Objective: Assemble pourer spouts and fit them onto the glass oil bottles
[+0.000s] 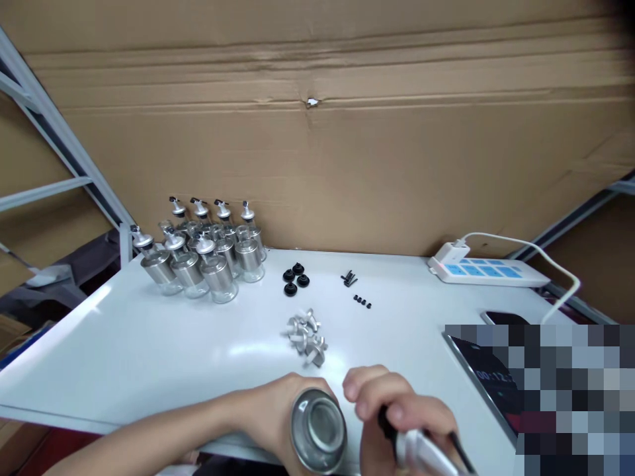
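Observation:
My left hand (pixel 272 411) is wrapped round a glass bottle (pixel 319 431) at the table's front edge, with one round end facing up at me. Beside it, my right hand (pixel 370 391) grips a silver pourer top (pixel 425 453) with a black end between the fingers; its lower part runs out of the picture. The two hands are apart. Beyond them lies a small heap of silver pourer caps (pixel 305 337). Farther back are several black round stoppers (pixel 290 289), thin black pieces (pixel 350 278) and tiny black plugs (pixel 362 301).
Several glass bottles with metal sleeves (pixel 217 274) stand at the back left, many with pourer tops. At the right are a power strip (pixel 489 272) with a white cable (pixel 536 243) and a dark-screened device (pixel 483 373), partly pixelated. Cardboard (pixel 347 165) walls the table's back.

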A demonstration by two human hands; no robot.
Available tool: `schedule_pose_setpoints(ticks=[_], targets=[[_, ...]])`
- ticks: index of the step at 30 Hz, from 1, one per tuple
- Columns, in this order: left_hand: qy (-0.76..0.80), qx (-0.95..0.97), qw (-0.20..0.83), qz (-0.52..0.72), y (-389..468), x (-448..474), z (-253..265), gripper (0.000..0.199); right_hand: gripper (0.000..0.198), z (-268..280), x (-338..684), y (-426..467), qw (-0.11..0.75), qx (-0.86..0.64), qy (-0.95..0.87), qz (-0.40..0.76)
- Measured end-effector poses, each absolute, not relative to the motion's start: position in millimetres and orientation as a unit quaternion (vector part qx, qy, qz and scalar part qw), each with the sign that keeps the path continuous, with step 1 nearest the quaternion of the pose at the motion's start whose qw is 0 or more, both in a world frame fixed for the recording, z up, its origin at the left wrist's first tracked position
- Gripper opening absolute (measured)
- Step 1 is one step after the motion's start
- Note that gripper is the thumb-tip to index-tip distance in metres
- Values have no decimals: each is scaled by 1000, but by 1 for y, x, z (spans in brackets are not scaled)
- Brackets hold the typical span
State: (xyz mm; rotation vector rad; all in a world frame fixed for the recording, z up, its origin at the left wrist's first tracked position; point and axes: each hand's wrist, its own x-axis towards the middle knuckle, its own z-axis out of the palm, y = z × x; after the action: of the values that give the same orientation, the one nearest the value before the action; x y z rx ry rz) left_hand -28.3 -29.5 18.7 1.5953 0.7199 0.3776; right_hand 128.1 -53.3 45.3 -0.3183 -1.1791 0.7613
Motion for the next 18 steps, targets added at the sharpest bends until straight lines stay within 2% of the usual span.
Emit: schedule_pose_setpoints(ticks=[6,9,13,18], targets=[[354,685,579,265,-42,-76,22,44,17,39,141,-58,761,-271,-436,398],[415,650,534,347,-35,-100,10,44,19,34,143,-62,746,-282,-428,426],[547,581,434,418,-9,-119,-11,53,18,28,140,-67,735,-278,-442,434],[603,604,275,442,15,-118,-17,48,17,24,141,-71,712,-265,-466,453]])
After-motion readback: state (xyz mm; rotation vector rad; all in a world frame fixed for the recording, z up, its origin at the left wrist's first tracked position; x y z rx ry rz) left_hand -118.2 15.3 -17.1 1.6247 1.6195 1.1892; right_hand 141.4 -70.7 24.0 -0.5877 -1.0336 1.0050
